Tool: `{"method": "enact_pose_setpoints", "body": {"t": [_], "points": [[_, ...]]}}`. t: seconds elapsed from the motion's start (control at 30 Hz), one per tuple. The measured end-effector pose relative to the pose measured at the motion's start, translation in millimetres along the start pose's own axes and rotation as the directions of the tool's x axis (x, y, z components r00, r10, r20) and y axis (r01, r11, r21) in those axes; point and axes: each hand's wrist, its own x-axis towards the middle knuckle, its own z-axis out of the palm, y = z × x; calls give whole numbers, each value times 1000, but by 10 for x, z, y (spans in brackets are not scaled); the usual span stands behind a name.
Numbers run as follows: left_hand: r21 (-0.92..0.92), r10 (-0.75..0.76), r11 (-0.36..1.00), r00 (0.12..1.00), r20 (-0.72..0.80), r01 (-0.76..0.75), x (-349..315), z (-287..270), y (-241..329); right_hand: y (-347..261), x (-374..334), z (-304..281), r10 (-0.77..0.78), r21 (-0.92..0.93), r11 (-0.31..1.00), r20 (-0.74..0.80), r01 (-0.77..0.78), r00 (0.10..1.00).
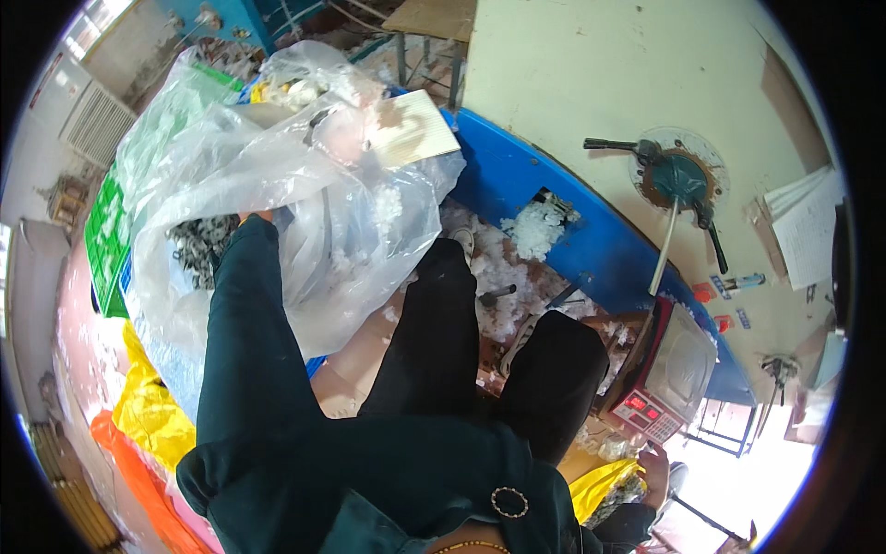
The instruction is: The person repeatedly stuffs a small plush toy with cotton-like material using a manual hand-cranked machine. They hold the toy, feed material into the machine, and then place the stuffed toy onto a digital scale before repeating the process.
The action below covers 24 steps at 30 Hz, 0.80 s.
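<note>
Scale (649,415) and white fluff (537,231) lie right of the clear plastic bag (341,240), whose folds partly hide the left hand (259,216) beside dark pieces (196,254); the right hand (655,473) adjoins a yellow bag (588,492); neither hand's grip can be told.

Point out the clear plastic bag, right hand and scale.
Clear plastic bag (318,251), head view: crumpled side.
Right hand (655,475), head view: middle of the hand.
Scale (672,365), head view: pale platform.

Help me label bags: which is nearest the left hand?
The large clear bag, with dark fluff at its opening beside the left hand; the yellow bags and orange bag are farther off.
</note>
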Motion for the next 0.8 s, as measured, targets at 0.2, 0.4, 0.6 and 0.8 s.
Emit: {"method": "enact_pose_setpoints", "body": {"t": [0.2,0.4,0.6,0.8], "points": [[-292,110,956,945,309,-16,-522,-1498,425,-604,177,293,-287,72,957,124,279,950],[-950,-363,-14,884,296,312,-1150,-3203,940,-2064,-144,1051,-636,100,766,252,635,729],[-983,-140,-175,990,-29,-53,-1101,-3959,1967,-3283,-1281,2236,-882,426,309,463,850,89],[-798,263,-592,963,-61,111,-944,-4122,3027,-3493,-1900,2793,-964,338,2,252,941,-88]]}}
